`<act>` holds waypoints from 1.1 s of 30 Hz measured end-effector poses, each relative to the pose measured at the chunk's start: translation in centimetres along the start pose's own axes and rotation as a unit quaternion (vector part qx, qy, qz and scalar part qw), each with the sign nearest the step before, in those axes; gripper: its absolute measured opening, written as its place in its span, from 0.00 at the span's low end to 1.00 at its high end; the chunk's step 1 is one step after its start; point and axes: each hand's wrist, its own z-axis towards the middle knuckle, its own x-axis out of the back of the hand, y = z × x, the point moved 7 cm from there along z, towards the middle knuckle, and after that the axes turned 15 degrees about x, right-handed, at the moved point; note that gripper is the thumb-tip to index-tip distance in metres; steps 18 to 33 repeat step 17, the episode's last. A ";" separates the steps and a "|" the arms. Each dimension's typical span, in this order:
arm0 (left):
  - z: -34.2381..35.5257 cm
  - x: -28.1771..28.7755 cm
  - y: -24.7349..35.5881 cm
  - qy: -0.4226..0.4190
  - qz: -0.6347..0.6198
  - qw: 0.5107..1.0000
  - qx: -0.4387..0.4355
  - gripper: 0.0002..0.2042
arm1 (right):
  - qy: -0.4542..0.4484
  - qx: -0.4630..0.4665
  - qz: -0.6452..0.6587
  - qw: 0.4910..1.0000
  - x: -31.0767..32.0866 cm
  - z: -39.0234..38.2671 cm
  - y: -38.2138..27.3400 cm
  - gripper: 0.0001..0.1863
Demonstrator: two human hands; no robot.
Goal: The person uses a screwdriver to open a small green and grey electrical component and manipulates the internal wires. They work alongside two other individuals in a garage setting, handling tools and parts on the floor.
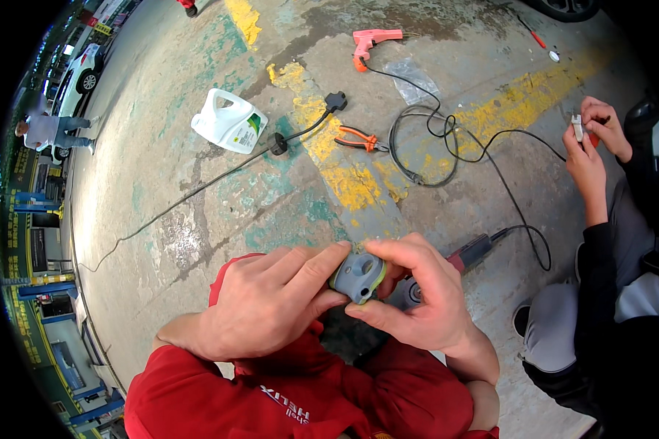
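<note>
A small grey plastic piece with a yellow-green edge and round openings [357, 276] is held up in front of my chest; its exact kind I cannot make out. My left hand [263, 304] grips its left side, with the fingers along the top and the thumb below. My right hand [436, 300] pinches its right side between thumb and forefinger. Partly hidden behind my right hand, an angle grinder [470, 253] with a dark red and grey body lies on the ground, its black cord running off to the right.
A white jug [229, 121], orange-handled pliers [362, 140], a black plug [335, 102], a pink heat-gun-shaped tool [373, 42] and a clear plastic bag [411, 80] lie on the concrete. At right, a crouching co-worker's hands [590, 157] hold a small white piece. A person [58, 132] stands far left.
</note>
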 end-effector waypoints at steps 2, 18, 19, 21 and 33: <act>0.0 -0.1 0.1 -0.006 0.007 1.000 -0.003 0.27 | 0.009 0.000 -0.007 1.000 0.0 -0.1 0.1 0.32; 0.2 0.0 -0.3 -0.002 -0.024 1.000 0.007 0.17 | 0.011 -0.087 0.025 0.996 0.0 -1.3 1.4 0.18; 0.2 0.0 -0.3 -0.002 -0.024 1.000 0.007 0.17 | 0.011 -0.087 0.025 0.996 0.0 -1.3 1.4 0.18; 0.2 0.0 -0.3 -0.002 -0.024 1.000 0.007 0.17 | 0.011 -0.087 0.025 0.996 0.0 -1.3 1.4 0.18; 0.2 0.0 -0.3 -0.002 -0.024 1.000 0.007 0.17 | 0.011 -0.087 0.025 0.996 0.0 -1.3 1.4 0.18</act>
